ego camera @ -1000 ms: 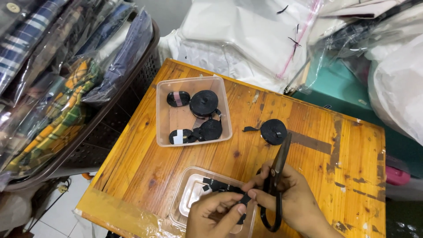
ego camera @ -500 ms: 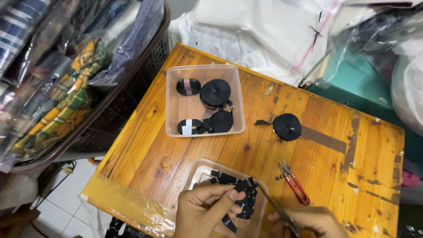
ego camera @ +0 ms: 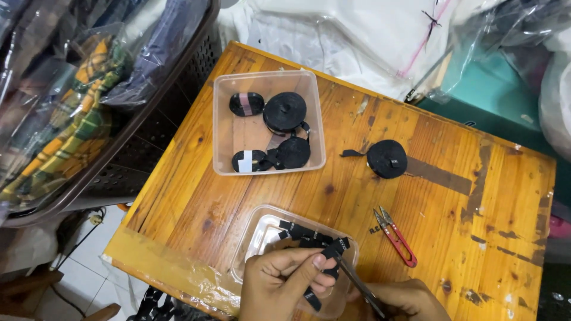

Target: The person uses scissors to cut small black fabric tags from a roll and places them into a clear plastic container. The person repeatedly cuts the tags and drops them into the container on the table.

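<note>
On the counter: a worn orange wooden counter (ego camera: 250, 196) with dark tape marks carries everything in play.
Just changed: the red-handled snips (ego camera: 395, 236) now lie alone on the wood; a second ago the right hand was working them over the strap, half a second ago they were already down.
What that means: the cutting stroke looks finished for this piece, and the hands have gone to sorting what was cut.
Left hand: the left hand (ego camera: 279, 285) has its fingers (ego camera: 309, 268) pinched shut on a short black strap piece (ego camera: 331, 248), over the near tray.
Right hand: the right hand (ego camera: 404, 300), low at the frame's edge, has fingers curled round the long black strap (ego camera: 357, 284) that runs up toward the left hand.
Where the strap pieces are: cut black strap pieces (ego camera: 303, 233) sit in the near clear tray (ego camera: 256, 238), close to the counter's front edge.
Count, trays: two, the near one and a far clear tray (ego camera: 221, 125).
Count, rolls in far tray: four black rolls (ego camera: 285, 112), one with a pink label, one with a white.
Count, loose rolls: one black roll (ego camera: 386, 159) on the bare wood, right of the far tray.
Count, snips: one pair.
Count, cut pieces: several, overlapping, too bunched to count exactly.
</note>
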